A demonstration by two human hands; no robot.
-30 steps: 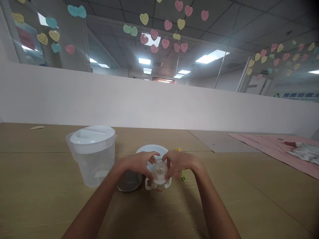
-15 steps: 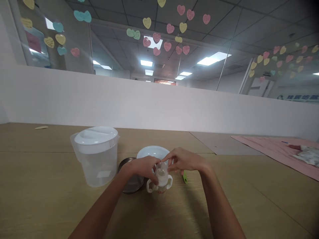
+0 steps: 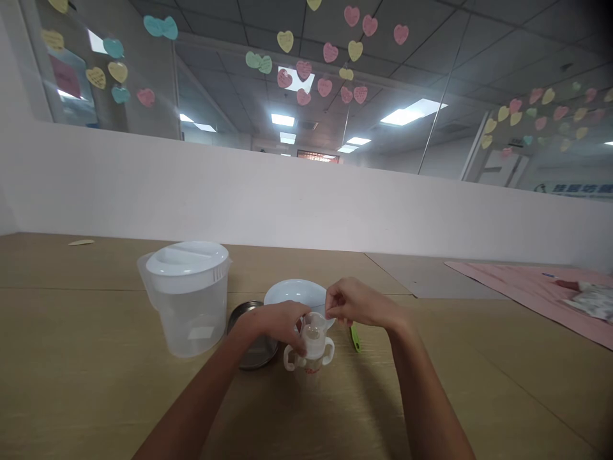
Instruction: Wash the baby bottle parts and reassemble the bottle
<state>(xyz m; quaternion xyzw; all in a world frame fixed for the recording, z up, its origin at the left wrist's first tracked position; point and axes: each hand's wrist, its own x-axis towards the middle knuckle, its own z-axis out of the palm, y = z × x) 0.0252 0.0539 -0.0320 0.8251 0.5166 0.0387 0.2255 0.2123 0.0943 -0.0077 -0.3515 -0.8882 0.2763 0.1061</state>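
A clear baby bottle (image 3: pixel 313 348) with two white handles stands in front of me, some red print low on its side. A clear cap covers its teat. My left hand (image 3: pixel 287 324) is closed around the upper left side of the bottle. Just right of the cap, my right hand (image 3: pixel 352 303) has its fingers pinched together. What is between those fingertips, if anything, I cannot make out. Behind both hands sits a white bowl (image 3: pixel 294 289), partly hidden. A round metal pan (image 3: pixel 258 353) is half covered by my left hand and forearm.
A large clear plastic pitcher (image 3: pixel 191 316) with a white lid stands on the left. Near my right wrist lies a green handle (image 3: pixel 355 338). A pink cloth (image 3: pixel 517 281) spreads over the far right of the brown table (image 3: pixel 479 383). A white wall (image 3: pixel 306 204) rises behind.
My right hand has drawn back slightly from the cap's top to the right, and its fingers have curled into a pinch. My left hand stays on the bottle.
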